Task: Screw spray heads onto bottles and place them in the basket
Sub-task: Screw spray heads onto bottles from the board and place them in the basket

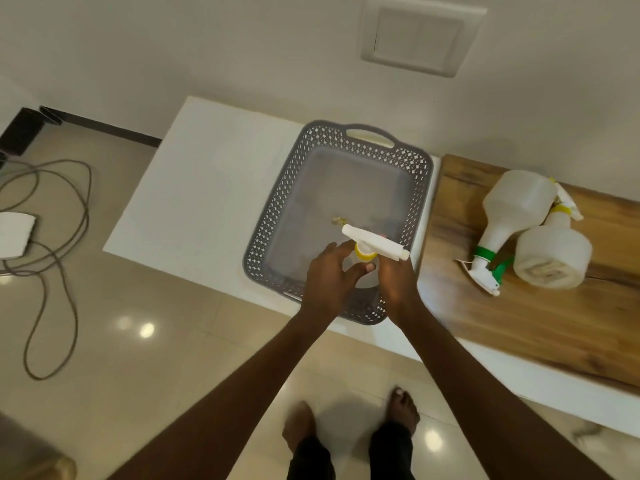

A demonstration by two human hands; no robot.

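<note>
Both hands hold one bottle [360, 271] above the near end of the grey basket [277, 206], which sits on the white desk [194, 188]. The left hand [329, 282] has its fingers wrapped on the bottle's body. The right hand [394, 278] has its fingers closed on the other side, just below the yellow collar. The white spray head [374, 242] sits on the neck, nozzle pointing right. Two more bottles, one green-collared [509, 216], one yellow-collared [554, 254], lie touching on the wooden board [554, 334], right of the basket.
</note>
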